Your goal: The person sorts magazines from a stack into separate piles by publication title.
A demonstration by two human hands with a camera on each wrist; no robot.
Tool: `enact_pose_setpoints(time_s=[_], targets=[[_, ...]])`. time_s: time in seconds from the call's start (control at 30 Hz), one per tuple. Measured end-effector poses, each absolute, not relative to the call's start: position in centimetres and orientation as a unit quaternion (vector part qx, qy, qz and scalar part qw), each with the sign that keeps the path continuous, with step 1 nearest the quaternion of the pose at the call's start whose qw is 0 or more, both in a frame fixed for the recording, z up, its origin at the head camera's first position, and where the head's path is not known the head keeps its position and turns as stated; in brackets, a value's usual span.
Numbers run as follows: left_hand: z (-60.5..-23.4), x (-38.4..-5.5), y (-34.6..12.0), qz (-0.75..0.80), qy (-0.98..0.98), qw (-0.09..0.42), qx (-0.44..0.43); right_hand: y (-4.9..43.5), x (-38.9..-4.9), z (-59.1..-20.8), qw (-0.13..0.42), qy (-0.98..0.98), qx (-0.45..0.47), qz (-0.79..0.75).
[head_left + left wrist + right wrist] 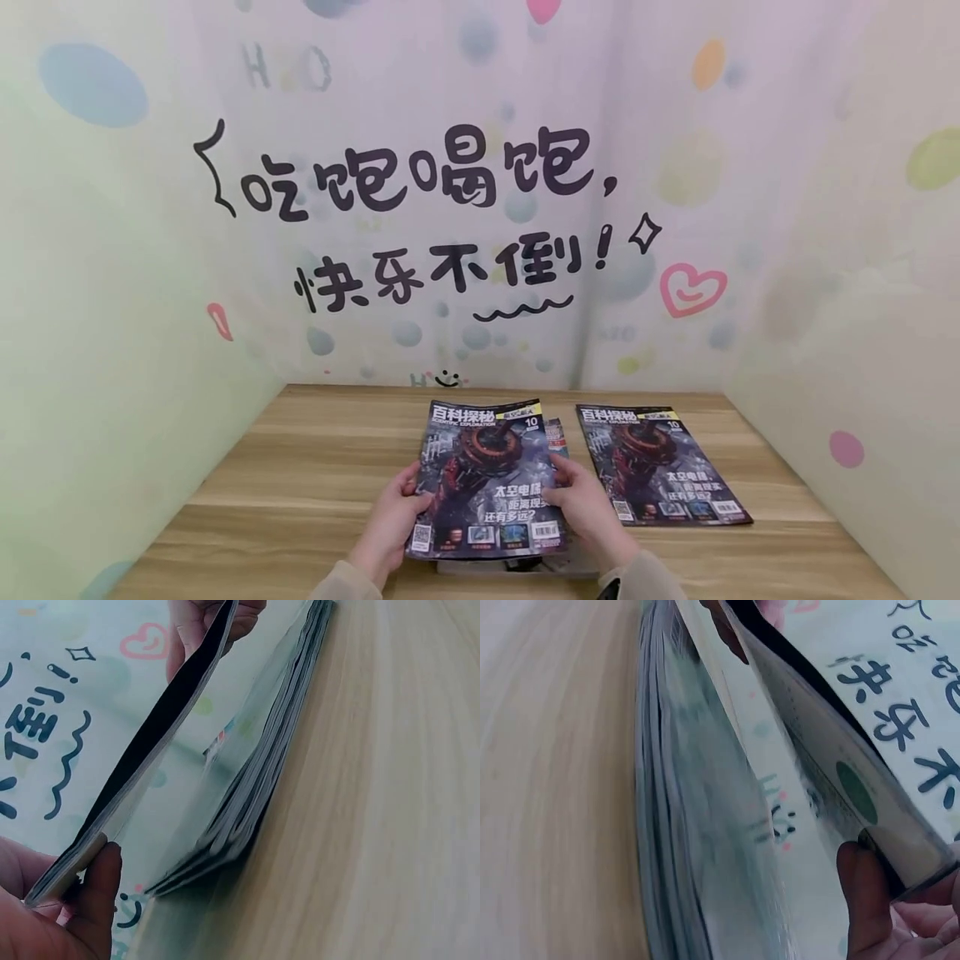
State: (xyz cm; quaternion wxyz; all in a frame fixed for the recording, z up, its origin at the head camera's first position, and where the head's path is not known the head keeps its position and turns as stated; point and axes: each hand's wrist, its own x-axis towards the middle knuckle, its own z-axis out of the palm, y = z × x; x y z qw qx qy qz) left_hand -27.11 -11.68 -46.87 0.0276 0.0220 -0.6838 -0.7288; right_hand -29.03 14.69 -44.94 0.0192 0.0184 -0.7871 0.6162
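Observation:
A Scientific Exploration magazine with a dark cover is held up between both hands. My left hand grips its left edge, thumb on the cover and fingers beneath. On the opposite edge, my right hand pinches it the same way. Under the held magazine lies a stack of magazines, largely hidden by it in the head view. Both wrist views show a gap between the held copy and the stack.
To the right, a second magazine with the same cover lies flat on the wood-grain table. A patterned wall with black lettering rises behind the table's far edge, and pale side walls flank it.

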Motion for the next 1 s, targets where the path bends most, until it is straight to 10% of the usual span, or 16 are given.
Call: enact_pose_setpoints(time_s=[1.0], targets=[[-47.1, -27.7, -23.6, -0.703, -0.707, 0.016, 0.081, 1.9, -30.5, -44.7, -0.046, -0.758, 0.042, 0.649]])
